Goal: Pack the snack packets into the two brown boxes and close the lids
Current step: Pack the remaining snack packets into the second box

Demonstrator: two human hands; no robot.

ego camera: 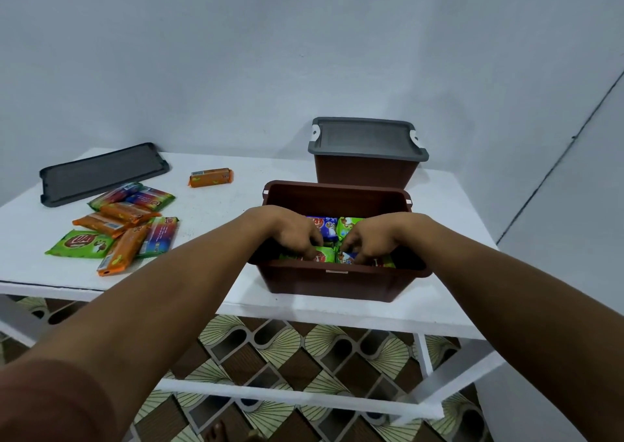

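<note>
The white bench [219, 205] holds two brown plastic boxes, long sides running left to right: the far box [366, 173] wears its grey cover [366, 136], and the near open box [337, 283] has shiny green and blue snack packets [326, 227] lying flat inside. On the left lie a flat loose lid [101, 173], a heap of loose packets [125, 225] pointing all ways, and one orange packet [211, 177] lying left to right. The left hand [290, 230] and right hand [374, 237] bend their fingers onto the boxed packets; gripping or not, I cannot tell.
</note>
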